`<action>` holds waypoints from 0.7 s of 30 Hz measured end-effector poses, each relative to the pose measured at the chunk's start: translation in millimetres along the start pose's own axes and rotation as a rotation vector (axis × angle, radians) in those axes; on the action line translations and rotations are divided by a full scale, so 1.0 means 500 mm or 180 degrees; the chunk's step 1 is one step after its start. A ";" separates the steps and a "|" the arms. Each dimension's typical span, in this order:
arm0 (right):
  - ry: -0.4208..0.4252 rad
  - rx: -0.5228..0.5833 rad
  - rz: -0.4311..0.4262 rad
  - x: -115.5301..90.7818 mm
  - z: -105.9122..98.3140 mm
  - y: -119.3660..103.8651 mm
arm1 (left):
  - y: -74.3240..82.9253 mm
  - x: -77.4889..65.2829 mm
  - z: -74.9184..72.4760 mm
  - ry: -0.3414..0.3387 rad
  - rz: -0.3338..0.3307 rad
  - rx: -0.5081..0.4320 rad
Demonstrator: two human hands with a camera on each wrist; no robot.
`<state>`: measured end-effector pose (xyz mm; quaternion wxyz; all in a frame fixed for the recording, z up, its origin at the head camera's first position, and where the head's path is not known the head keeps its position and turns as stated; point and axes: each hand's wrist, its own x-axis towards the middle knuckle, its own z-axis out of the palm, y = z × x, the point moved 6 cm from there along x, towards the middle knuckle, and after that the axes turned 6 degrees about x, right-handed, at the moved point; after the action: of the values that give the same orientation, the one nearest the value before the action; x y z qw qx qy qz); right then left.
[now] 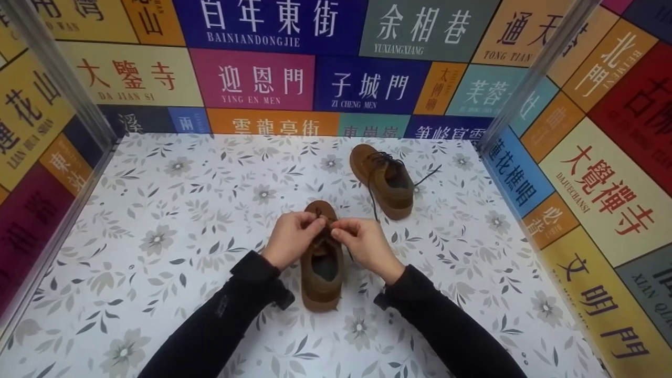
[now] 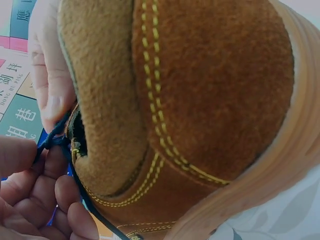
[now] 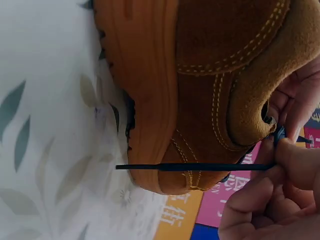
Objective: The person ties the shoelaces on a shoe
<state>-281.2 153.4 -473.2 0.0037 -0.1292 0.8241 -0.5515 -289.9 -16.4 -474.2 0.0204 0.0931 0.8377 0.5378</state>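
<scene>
Black-sleeved, pinches a dark lace (image 3: 210, 167) between curled fingers of left grip (image 1: 291, 239) and right grip (image 1: 367, 244), above the front of a brown suede shoe (image 1: 322, 298). Has it upright on the floral bench (image 1: 220, 173), near a second shoe (image 1: 377, 176) farther off to the right.

At four o'clock my right hand (image 3: 292, 200) pinches a dark lace (image 3: 210, 167), its length running straight out towards nine o'clock across the side of the brown shoe (image 3: 200, 115). My left hand (image 3: 302, 95) shows near three o'clock, partly hidden behind the shoe's padded collar. The leaf-patterned white table (image 3: 45, 65) spreads at nine o'clock, and a pink panel (image 3: 212, 207) with lettering shows at five.
</scene>
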 end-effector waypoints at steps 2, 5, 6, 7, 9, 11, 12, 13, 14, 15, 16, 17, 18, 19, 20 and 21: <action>-0.0004 -0.0118 -0.0090 0.002 0.001 -0.007 | 0.001 0.000 0.000 0.0008 0.0012 0.0009; 0.0042 -0.0145 -0.0145 0.007 -0.001 -0.011 | 0.004 -0.001 0.000 -0.0034 0.0022 -0.0054; 0.0056 -0.0141 -0.0152 0.009 -0.002 -0.011 | 0.004 -0.001 0.000 -0.0054 0.0008 -0.0110; 0.0062 -0.0129 -0.0151 0.012 -0.002 -0.012 | 0.003 -0.001 0.000 -0.0069 0.0001 -0.0163; 0.0084 -0.0151 -0.0159 0.016 -0.003 -0.012 | 0.002 0.000 -0.001 -0.0092 -0.0001 -0.0238; 0.0093 -0.0224 -0.0164 0.019 -0.001 -0.009 | 0.001 0.003 0.000 -0.0112 0.0018 -0.0216; 0.0082 -0.0242 -0.0163 0.021 0.001 -0.008 | 0.001 0.004 0.001 -0.0117 0.0045 -0.0158; 0.0069 -0.0245 -0.0151 0.022 0.003 -0.006 | 0.001 0.006 0.002 -0.0117 0.0073 -0.0082; 0.0060 -0.0254 -0.0146 0.024 0.004 -0.003 | 0.001 0.007 0.002 -0.0118 0.0094 -0.0002; 0.0045 -0.0246 -0.0136 0.025 0.006 -0.001 | 0.000 0.009 0.004 -0.0124 0.0112 0.0070; 0.0026 -0.0238 -0.0121 0.026 0.007 0.002 | 0.001 0.010 0.004 -0.0123 0.0129 0.0147; 0.0000 -0.0206 -0.0111 0.027 0.008 0.002 | 0.001 0.010 0.005 -0.0117 0.0142 0.0214; -0.0034 -0.0154 -0.0098 0.028 0.008 0.004 | 0.002 0.011 0.005 -0.0106 0.0169 0.0282; -0.0063 -0.0121 -0.0104 0.029 0.008 0.004 | 0.004 0.010 0.005 -0.0089 0.0209 0.0363; -0.0086 -0.0080 -0.0130 0.029 0.007 0.002 | 0.007 0.009 0.004 -0.0067 0.0282 0.0456; -0.0103 -0.0027 -0.0152 0.030 0.005 0.000 | 0.011 0.008 0.004 -0.0049 0.0349 0.0549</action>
<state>-295.3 148.0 -472.3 0.0032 -0.1577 0.8229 -0.5458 -292.7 -11.8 -469.9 -0.0108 0.1443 0.8744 0.4632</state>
